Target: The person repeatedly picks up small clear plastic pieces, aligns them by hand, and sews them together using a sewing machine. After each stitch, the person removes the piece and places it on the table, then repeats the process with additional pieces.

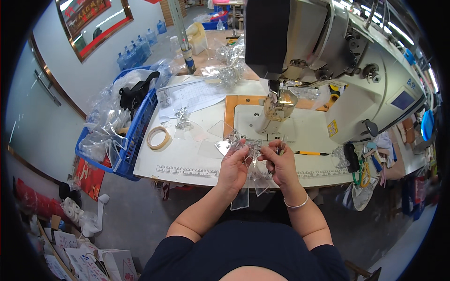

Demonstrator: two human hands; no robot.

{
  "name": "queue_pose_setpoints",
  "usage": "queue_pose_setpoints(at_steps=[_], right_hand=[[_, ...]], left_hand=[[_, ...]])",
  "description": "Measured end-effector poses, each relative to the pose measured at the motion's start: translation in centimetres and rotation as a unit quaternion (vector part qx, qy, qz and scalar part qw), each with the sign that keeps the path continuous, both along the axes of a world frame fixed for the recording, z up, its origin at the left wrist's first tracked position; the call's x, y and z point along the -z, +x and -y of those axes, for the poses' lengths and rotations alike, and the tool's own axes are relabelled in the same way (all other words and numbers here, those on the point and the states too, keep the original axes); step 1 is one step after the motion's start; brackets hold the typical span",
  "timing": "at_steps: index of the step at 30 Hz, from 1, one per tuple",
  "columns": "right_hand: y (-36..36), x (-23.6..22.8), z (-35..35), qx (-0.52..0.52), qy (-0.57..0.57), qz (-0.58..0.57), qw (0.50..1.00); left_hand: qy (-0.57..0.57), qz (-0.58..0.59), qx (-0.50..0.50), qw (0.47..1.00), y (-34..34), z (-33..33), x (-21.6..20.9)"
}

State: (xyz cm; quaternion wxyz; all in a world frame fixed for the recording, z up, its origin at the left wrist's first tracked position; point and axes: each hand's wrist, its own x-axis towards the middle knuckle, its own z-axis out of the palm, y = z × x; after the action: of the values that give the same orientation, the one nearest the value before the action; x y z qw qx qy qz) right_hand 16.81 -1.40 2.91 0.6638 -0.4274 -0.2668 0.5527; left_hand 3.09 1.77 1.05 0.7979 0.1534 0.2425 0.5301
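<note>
Fingers of the left hand [233, 169] and right hand [282, 167] pinched a clear, angular, glossy plastic sheet [254, 153], seemingly light, bendable and slippery, best gripped along its edges.

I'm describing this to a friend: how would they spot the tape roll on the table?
Find the white table under the sewing machine, then its left end beside the blue basket. The tape roll lies there; unlike the clear plastic nearby, it's a tan, open ring.
</note>
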Motion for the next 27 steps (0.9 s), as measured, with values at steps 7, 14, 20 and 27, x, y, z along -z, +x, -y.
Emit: queue_pose_setpoints(at_steps=[7,14,20,27], right_hand=[[-0.4,0.1,0.7,-0.010,0.026,-0.002,1.000],[-0.6,-0.5,1.0,-0.021,0.037,0.015,0.999],[-0.6,-0.6,1.0,-0.029,0.026,0.032,0.999],[-1.1,-1.1,1.0,-0.018,0.023,0.091,0.995]], left_hand=[[0.094,-0.003,-0.040,0.995,0.2,-0.1,0.2],[0.121,-0.014,-0.062,0.991,0.1,0.3,-0.2],[0.118,-0.017,-0.068,0.991,0.1,0.4,-0.1],[0.106,-0.006,-0.077,0.991,0.2,0.3,0.0]])
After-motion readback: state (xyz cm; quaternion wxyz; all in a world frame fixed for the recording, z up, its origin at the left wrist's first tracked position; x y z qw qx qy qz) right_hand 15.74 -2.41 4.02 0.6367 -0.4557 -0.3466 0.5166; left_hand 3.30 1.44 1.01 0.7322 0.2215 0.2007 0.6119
